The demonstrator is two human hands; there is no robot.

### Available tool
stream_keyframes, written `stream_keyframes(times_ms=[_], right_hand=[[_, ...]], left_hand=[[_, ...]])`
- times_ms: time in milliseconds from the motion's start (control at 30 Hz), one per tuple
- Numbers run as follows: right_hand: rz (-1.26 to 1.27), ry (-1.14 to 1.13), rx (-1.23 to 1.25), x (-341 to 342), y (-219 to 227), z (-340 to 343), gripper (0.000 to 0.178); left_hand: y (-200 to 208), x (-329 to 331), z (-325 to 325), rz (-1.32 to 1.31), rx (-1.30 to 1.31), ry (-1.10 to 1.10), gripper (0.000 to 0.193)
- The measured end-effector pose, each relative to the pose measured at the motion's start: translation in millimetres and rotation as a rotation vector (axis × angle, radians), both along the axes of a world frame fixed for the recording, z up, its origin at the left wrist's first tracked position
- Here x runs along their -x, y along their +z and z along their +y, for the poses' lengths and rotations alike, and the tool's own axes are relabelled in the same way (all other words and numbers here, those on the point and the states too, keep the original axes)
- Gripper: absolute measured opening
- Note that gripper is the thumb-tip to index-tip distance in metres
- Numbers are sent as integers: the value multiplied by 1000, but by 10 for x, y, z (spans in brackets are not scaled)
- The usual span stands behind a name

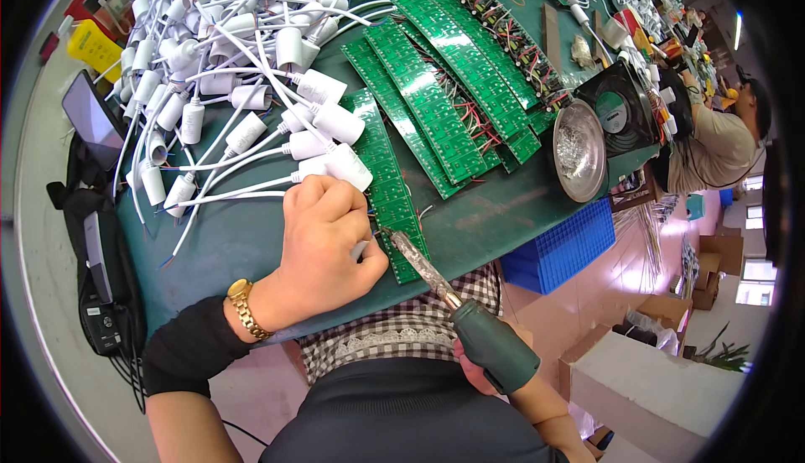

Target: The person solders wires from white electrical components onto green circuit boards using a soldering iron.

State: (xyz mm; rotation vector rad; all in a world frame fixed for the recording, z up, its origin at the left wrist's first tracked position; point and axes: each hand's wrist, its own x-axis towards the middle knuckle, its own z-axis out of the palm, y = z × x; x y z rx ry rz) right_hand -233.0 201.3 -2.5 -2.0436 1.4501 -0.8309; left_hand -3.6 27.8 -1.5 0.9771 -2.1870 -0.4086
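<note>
My left hand [327, 241] is closed in a pinch over a narrow green circuit board [387, 182] near the table's front edge. A bit of white shows between its fingers; what it belongs to is hidden. My right hand [476, 371], partly covered by the handle, grips a soldering iron [490, 341] with a dark green handle. The iron's tip touches or nearly touches the board beside my left fingertips. White lamp holders [348, 165] with white cables lie just beyond my left hand, some overlapping the board's far part.
A large heap of lamp holders [218, 52] covers the far left. More green circuit boards [428, 98] lie stacked in the middle. To the right stand a round metal dish [579, 151] and a black fan [616, 111]. A blue crate [562, 245] sits below the table edge. Another person [721, 144] sits at far right.
</note>
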Motion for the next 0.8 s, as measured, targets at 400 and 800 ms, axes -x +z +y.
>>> stream_keyframes(times_ms=[400, 800], right_hand=[[-93, -180, -215, 37, -286, 282, 32], [-89, -114, -248, -56, -63, 213, 29]], left_hand=[[-8, 16, 19, 12, 9, 29, 18], [-16, 13, 26, 26, 7, 21, 16]])
